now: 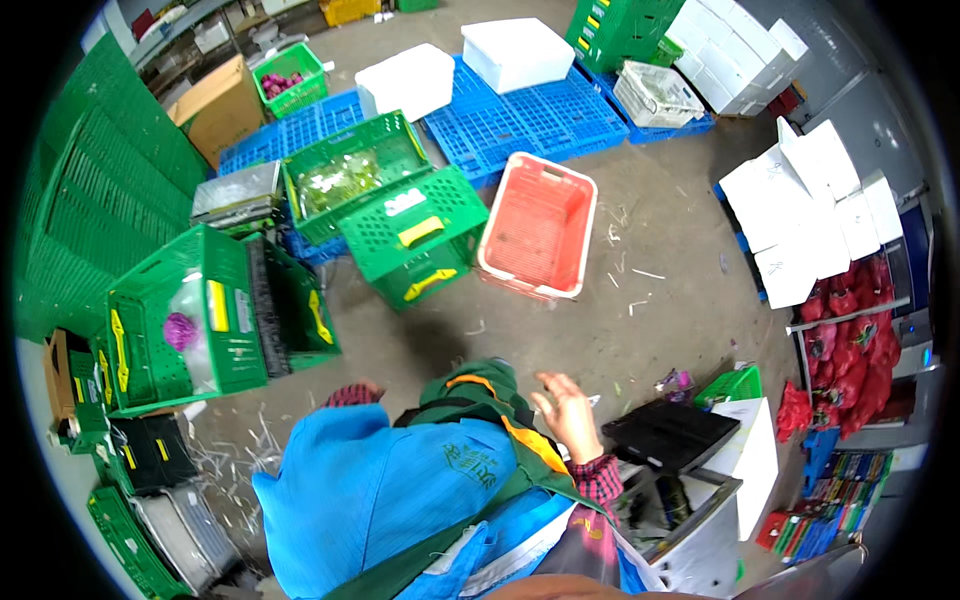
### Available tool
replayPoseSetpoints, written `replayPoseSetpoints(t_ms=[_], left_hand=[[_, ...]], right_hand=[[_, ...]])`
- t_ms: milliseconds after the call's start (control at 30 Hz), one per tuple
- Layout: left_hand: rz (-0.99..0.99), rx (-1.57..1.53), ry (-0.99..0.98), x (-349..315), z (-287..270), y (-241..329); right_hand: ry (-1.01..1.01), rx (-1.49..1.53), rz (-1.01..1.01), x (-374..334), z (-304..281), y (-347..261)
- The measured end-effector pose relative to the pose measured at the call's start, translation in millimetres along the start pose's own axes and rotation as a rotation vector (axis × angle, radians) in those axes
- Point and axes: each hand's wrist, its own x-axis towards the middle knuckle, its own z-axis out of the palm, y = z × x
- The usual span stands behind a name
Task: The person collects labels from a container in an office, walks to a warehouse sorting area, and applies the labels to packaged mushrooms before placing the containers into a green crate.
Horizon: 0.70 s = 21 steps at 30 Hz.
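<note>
My right hand [568,415] hangs in front of my body on the right, its fingers apart and nothing in them. Most of my left hand [371,388] is hidden behind my blue vest; only a small part shows past a checked cuff, and its fingers cannot be made out. Ahead of me stands a green crate [385,250] with yellow handles, its perforated side facing up. Beside it on the floor lies an empty red crate [540,225] with a pale rim. Behind them, another green crate [300,205] holds leafy greens [345,182] in clear wrapping.
Blue pallets [520,118] carry white foam boxes [518,55] farther off. Left are large green crates [235,330], one with a purple bundle [180,331]. A black tray [672,435] lies near my right arm. White boxes [790,210] and red net bags [850,345] stand right. Scraps litter the floor.
</note>
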Motion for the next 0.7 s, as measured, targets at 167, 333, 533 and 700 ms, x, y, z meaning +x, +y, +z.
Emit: replayPoseSetpoints(t_ms=[167,333,533,700], left_hand=[[0.266,-0.693,0.154,166,-141,323],[0.379,-1.157,0.188,277,-273,588],[0.126,-1.039,0.422,356,-179,634],[-0.444,-0.418,-0.043,284,-89,573]], right_hand=[[-0.032,0.182,0.316,10,-96,127],[-0.089,0.135,0.412,39,-188,278],[-0.217,0.166,0.257,145,-289,436],[-0.443,0.101,-0.09,273,-327,559]])
